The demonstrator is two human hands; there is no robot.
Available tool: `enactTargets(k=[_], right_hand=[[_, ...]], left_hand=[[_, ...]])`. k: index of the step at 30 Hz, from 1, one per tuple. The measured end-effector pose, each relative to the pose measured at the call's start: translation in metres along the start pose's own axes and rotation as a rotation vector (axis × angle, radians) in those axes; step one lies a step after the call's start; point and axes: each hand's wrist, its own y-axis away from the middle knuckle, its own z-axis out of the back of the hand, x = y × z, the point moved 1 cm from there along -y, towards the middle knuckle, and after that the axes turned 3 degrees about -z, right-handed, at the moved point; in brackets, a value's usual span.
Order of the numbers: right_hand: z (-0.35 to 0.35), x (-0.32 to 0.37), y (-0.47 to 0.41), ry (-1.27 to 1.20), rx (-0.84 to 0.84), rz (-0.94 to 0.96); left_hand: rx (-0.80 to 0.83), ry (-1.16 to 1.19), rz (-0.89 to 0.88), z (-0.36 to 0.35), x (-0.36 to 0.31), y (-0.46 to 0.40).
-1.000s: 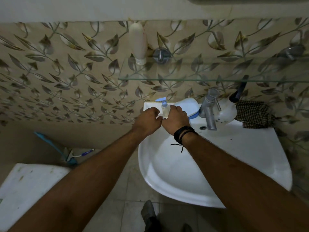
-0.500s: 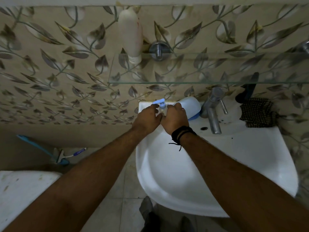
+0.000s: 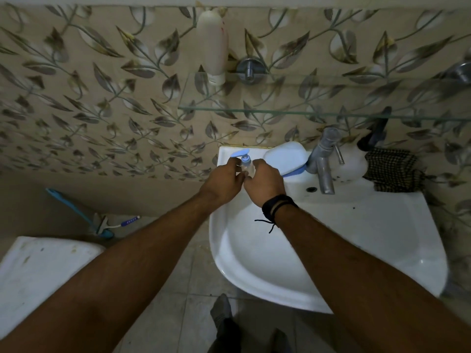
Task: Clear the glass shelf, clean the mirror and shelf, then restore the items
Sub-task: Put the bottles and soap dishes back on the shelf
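A clear pump bottle [image 3: 246, 164] with a blue pump head stands on the back left corner of the white sink [image 3: 356, 225]. My left hand [image 3: 224, 178] and my right hand [image 3: 265, 180] both close around its body from either side. Above, the glass shelf [image 3: 318, 98] holds a white tube [image 3: 212, 47] standing cap-down at its left end. A soap case [image 3: 285, 157], white lid on a blue base, lies just right of the bottle. The mirror is out of view.
A metal tap [image 3: 323, 161] stands behind the basin, with a white spray bottle [image 3: 354, 161] and a checked cloth [image 3: 392, 170] to its right. A white toilet tank lid [image 3: 38, 271] sits lower left; a blue brush [image 3: 76, 212] and a razor [image 3: 119, 222] lie by the wall.
Both hands stay on the pump bottle. The bottle now shows more between the fingers and looks slightly raised; the camera view has tilted and shifted a little.
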Motion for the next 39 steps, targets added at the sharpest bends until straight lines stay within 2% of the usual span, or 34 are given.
enactTargets(k=[13, 18, 24, 29, 32, 39], right_hand=[[0.039, 0.005, 0.088, -0.116, 0.019, 0.177], [0.067, 0.018, 0.105, -0.118, -0.056, 0.276], [0.11, 0.041, 0.095, -0.156, -0.142, 0.381], [0.146, 0.062, 0.068, -0.145, -0.216, 0.395], [0.162, 0.073, 0.05, -0.136, -0.254, 0.407], [0.182, 0.091, 0.01, -0.033, -0.288, 0.368]], left_hand=[[-0.167, 0.054, 0.031, 0.03, -0.055, 0.099], [-0.251, 0.057, -0.023, 0.057, -0.087, 0.113], [-0.369, -0.004, -0.117, 0.092, -0.124, 0.097], [-0.441, -0.064, -0.225, 0.119, -0.148, 0.064], [-0.433, -0.081, -0.274, 0.132, -0.159, 0.041], [-0.368, -0.134, -0.205, 0.151, -0.166, -0.011]])
